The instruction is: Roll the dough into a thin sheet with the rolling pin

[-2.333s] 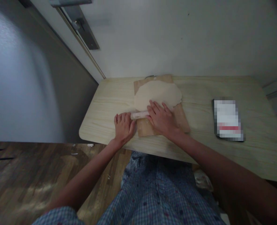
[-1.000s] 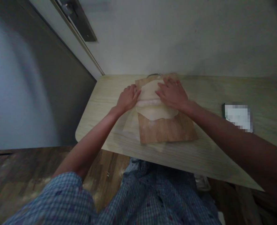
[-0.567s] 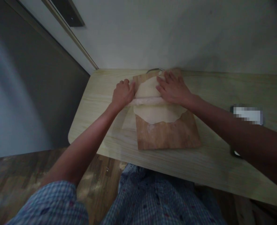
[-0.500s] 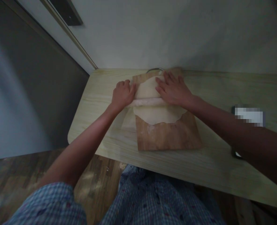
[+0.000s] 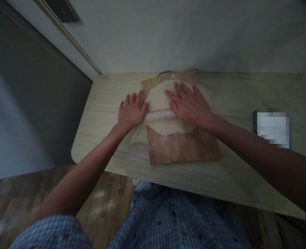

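A floured rolling pin lies across a wide, thin sheet of dough on a wooden board. My left hand rests on the pin's left end, its fingers stretched out and apart. Over the pin's right part lies my right hand, palm down with spread fingers that reach over the dough. The pin's right end is hidden under that hand and forearm. Bare board shows below the dough's near edge.
The board lies on a pale wood-grain table against a wall. A device with a blurred-out screen lies on the right, beside my right forearm. A metal handle sticks out behind the board.
The fingers of my left hand have stretched out from a more curled pose. The view has shifted slightly, and more of the device on the right shows.
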`<action>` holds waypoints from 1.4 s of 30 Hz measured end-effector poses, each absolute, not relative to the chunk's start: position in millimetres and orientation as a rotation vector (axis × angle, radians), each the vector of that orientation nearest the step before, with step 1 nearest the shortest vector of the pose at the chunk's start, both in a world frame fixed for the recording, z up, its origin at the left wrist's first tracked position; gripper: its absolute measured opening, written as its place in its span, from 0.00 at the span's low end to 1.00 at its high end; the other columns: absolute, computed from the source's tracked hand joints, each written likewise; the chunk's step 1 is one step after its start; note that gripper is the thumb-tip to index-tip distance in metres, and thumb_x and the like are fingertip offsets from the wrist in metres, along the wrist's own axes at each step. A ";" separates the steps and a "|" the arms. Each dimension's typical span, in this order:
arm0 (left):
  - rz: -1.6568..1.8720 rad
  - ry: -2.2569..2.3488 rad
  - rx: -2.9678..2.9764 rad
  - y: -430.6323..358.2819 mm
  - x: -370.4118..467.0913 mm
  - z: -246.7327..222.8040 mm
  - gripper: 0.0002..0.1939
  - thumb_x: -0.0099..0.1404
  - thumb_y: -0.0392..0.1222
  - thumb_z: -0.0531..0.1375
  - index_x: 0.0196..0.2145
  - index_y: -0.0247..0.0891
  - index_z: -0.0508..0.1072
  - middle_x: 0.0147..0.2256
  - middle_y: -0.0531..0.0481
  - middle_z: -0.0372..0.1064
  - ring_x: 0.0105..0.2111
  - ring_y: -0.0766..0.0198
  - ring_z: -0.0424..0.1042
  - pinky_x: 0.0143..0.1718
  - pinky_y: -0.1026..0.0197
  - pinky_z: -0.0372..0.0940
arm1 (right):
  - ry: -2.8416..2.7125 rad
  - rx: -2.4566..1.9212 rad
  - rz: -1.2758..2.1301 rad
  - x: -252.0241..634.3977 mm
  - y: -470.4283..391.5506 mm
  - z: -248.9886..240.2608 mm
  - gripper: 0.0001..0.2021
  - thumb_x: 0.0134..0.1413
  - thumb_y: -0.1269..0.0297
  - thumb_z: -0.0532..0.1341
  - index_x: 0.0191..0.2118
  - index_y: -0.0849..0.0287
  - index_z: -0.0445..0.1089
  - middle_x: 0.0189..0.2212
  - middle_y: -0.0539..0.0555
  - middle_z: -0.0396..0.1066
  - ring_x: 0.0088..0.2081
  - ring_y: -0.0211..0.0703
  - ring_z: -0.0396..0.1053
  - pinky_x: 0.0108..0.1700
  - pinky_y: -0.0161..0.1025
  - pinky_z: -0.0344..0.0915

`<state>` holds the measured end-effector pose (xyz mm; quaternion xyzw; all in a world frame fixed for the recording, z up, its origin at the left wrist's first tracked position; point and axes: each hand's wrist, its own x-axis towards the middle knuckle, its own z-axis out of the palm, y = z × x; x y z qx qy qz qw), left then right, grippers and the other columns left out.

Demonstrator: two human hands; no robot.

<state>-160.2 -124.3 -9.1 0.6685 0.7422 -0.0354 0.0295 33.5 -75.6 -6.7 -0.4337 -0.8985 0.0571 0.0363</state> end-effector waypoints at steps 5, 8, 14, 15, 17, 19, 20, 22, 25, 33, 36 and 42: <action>-0.036 2.292 2.087 -135.7 -157.5 -10.5 0.28 0.65 0.50 0.37 0.60 0.39 0.46 0.58 0.44 0.50 0.58 0.51 0.47 0.53 0.47 0.48 | -2.722 -1.338 0.133 32.9 -87.0 -3.8 0.23 0.59 0.62 0.42 0.58 0.60 0.51 0.60 0.58 0.47 0.60 0.53 0.43 0.56 0.58 0.42; 0.022 2.303 2.109 -143.3 -154.1 -10.4 0.26 0.65 0.47 0.39 0.59 0.40 0.49 0.57 0.44 0.52 0.57 0.51 0.49 0.53 0.47 0.48 | -2.668 -1.323 0.091 33.5 -93.1 -5.7 0.22 0.58 0.63 0.42 0.57 0.59 0.53 0.59 0.59 0.49 0.59 0.52 0.46 0.56 0.58 0.43; 0.172 2.339 2.174 -159.1 -146.9 -14.5 0.23 0.64 0.41 0.41 0.56 0.39 0.57 0.55 0.46 0.58 0.57 0.56 0.52 0.54 0.50 0.48 | -2.613 -1.352 0.066 34.9 -107.7 -5.8 0.22 0.58 0.63 0.42 0.56 0.62 0.56 0.57 0.60 0.53 0.58 0.51 0.49 0.56 0.55 0.45; 0.194 2.343 2.184 -161.6 -146.0 -15.8 0.23 0.64 0.41 0.41 0.55 0.38 0.58 0.54 0.46 0.59 0.56 0.56 0.53 0.54 0.51 0.48 | -2.609 -1.358 0.076 35.3 -110.5 -4.9 0.22 0.58 0.63 0.42 0.56 0.62 0.56 0.57 0.60 0.53 0.58 0.51 0.49 0.56 0.55 0.46; 0.235 2.347 2.199 -166.5 -144.6 -18.2 0.23 0.64 0.40 0.40 0.54 0.37 0.59 0.53 0.45 0.61 0.55 0.57 0.55 0.53 0.51 0.50 | -2.611 -1.371 0.089 36.5 -116.4 -3.3 0.22 0.58 0.64 0.42 0.56 0.63 0.56 0.57 0.60 0.53 0.58 0.51 0.50 0.56 0.53 0.47; 0.272 2.344 2.212 -171.7 -143.6 -20.3 0.23 0.64 0.40 0.40 0.54 0.35 0.59 0.52 0.44 0.61 0.54 0.57 0.57 0.53 0.52 0.50 | -2.615 -1.365 0.086 38.1 -121.9 -2.3 0.21 0.58 0.65 0.43 0.55 0.64 0.56 0.57 0.60 0.54 0.57 0.50 0.51 0.56 0.53 0.47; 0.288 2.344 2.219 -174.3 -143.2 -21.2 0.23 0.64 0.41 0.40 0.54 0.34 0.58 0.52 0.43 0.61 0.54 0.57 0.57 0.53 0.52 0.51 | -2.616 -1.355 0.081 38.9 -124.5 -2.2 0.21 0.58 0.65 0.43 0.55 0.65 0.57 0.57 0.60 0.55 0.57 0.50 0.52 0.56 0.52 0.47; 0.309 2.341 2.235 -179.5 -142.8 -22.7 0.24 0.64 0.42 0.40 0.56 0.32 0.55 0.51 0.42 0.62 0.53 0.58 0.59 0.53 0.52 0.51 | -2.603 -1.326 0.072 40.3 -129.0 -2.2 0.21 0.58 0.65 0.43 0.54 0.65 0.57 0.56 0.60 0.56 0.56 0.49 0.53 0.56 0.52 0.46; 0.324 2.336 2.249 -186.9 -142.4 -23.9 0.26 0.64 0.45 0.40 0.57 0.31 0.52 0.49 0.41 0.65 0.50 0.58 0.62 0.52 0.53 0.52 | -2.584 -1.314 0.086 42.0 -135.2 -2.0 0.20 0.57 0.66 0.44 0.53 0.64 0.59 0.55 0.60 0.57 0.55 0.48 0.55 0.56 0.51 0.48; 0.327 2.293 2.291 -206.7 -136.8 -24.3 0.27 0.64 0.48 0.39 0.52 0.25 0.58 0.47 0.34 0.65 0.47 0.54 0.65 0.51 0.52 0.54 | -2.564 -1.263 0.020 49.1 -153.4 -14.1 0.20 0.57 0.65 0.44 0.52 0.65 0.60 0.55 0.60 0.57 0.55 0.49 0.55 0.55 0.51 0.48; 0.343 2.283 2.320 -213.7 -135.4 -26.0 0.28 0.64 0.49 0.39 0.52 0.24 0.58 0.49 0.33 0.63 0.49 0.53 0.63 0.52 0.51 0.53 | -2.535 -1.253 0.006 51.6 -160.3 -17.7 0.19 0.58 0.65 0.44 0.52 0.65 0.60 0.56 0.61 0.56 0.56 0.49 0.54 0.55 0.52 0.48; 0.381 2.227 2.384 -229.0 -135.1 -29.3 0.29 0.64 0.52 0.40 0.53 0.24 0.55 0.54 0.30 0.56 0.53 0.52 0.58 0.53 0.50 0.51 | -2.525 -1.240 -0.013 56.0 -173.9 -16.5 0.19 0.58 0.63 0.45 0.51 0.64 0.61 0.57 0.62 0.53 0.57 0.50 0.51 0.55 0.54 0.48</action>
